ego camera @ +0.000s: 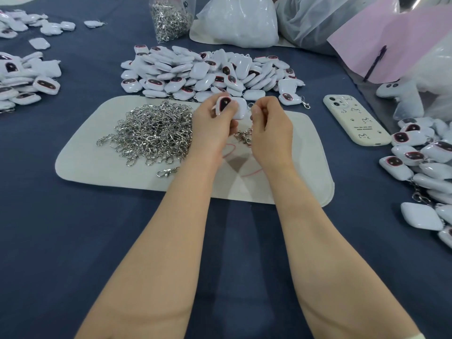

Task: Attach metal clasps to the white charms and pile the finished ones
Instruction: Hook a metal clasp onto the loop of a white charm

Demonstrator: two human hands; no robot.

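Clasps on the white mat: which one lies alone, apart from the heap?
The clasp near the mat's front edge, beside the left forearm. It lies alone on bare mat; the rest are tangled in the heap or beside the right hand.

Dark blue cloth (73, 228) covers the whole table, running flat on every side of the grip. Right beneath the grip lies a pale felt mat (102, 172) with rounded corners. Off to the right is a cream-cased phone (354, 121), back up. Beyond, crumpled white plastic bags (239, 23) catch a soft, even light. Far right, a pink sheet (391, 40) carries a dark pen (374, 62).
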